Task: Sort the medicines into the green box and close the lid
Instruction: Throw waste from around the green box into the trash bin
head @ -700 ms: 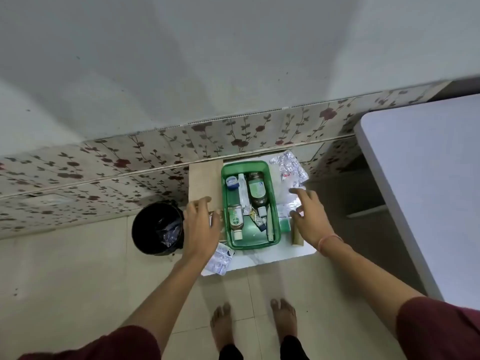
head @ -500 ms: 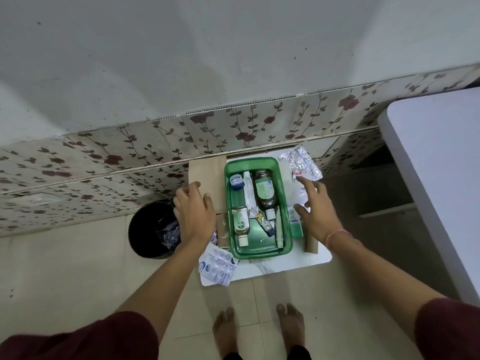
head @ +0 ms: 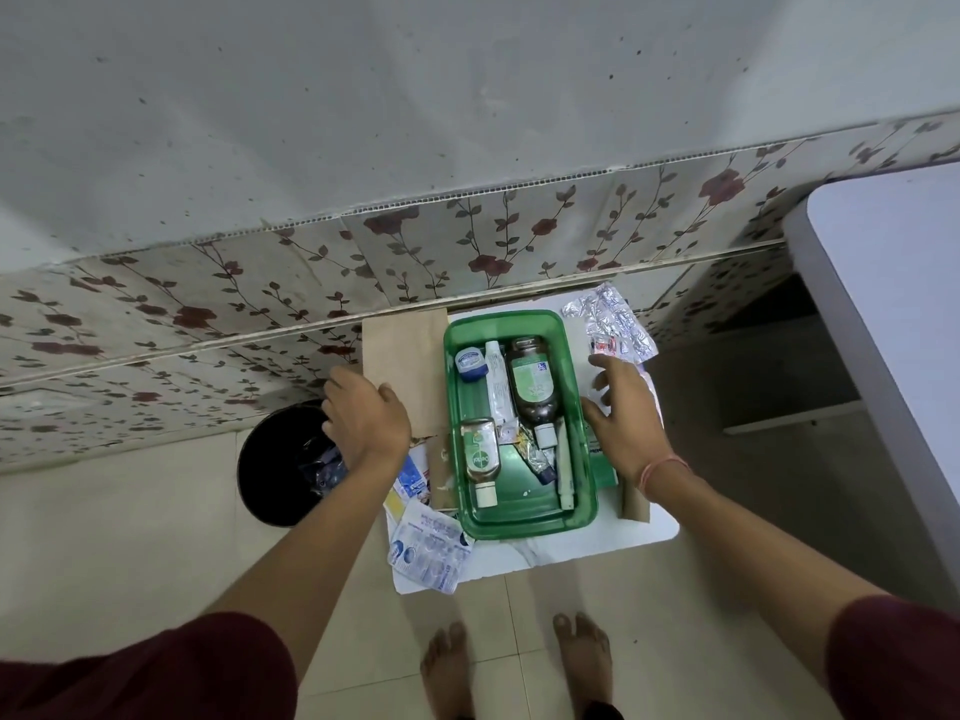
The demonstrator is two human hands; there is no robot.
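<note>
The green box (head: pixel 586 459) stands open on a small white table (head: pixel 597 548). Inside lie a brown bottle (head: pixel 530 381), a clear Dettol bottle (head: pixel 480 457), a white tube (head: pixel 497 381), a small blue jar (head: pixel 470 362) and other tubes. My left hand (head: pixel 366 415) rests at the left edge of a brown paper bag (head: pixel 405 350), thumb on the bag. My right hand (head: pixel 628 423) hovers open, fingers spread, right of the box, just below crumpled silver blister strips (head: pixel 608 319). A green carton (head: pixel 602 462) lies partly under that hand.
Blue-and-white blister packs (head: pixel 428 550) hang over the table's front left corner. A brown cardboard roll (head: pixel 634 504) lies right of the box. A black bin (head: pixel 280 459) stands on the floor to the left, a big white table (head: pixel 893 304) to the right, a flowered wall behind.
My left hand has slid left from beside the box to the paper bag's left edge. My right hand has reached a little further back toward the silver strips.
</note>
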